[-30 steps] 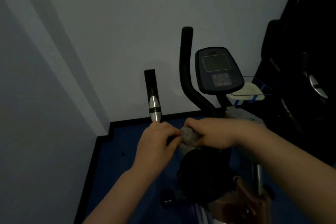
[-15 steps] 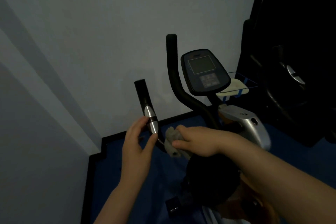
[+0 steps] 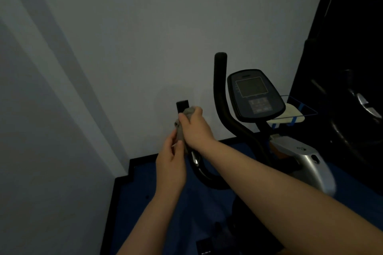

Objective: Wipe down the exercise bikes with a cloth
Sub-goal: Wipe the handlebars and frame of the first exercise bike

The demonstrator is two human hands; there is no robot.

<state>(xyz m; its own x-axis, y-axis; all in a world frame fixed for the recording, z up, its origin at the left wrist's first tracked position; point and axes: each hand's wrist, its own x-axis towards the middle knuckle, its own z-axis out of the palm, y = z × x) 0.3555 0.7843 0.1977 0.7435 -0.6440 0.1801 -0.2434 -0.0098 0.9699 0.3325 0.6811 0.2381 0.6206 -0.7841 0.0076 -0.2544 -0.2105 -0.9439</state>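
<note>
Grey crumpled cloth (image 3: 182, 128) under right hand (image 3: 194, 128) around black handlebar (image 3: 182, 106).

Left of the near handlebar (image 3: 182, 107) the way is open, nothing but bare wall (image 3: 124, 47) behind it. To its right the taller black handlebar (image 3: 221, 93) rises, leaving a clear gap between the two posts. The console (image 3: 255, 93) crowds just beside the tall bar, and a dark machine (image 3: 348, 89) walls off the far right side.
</note>
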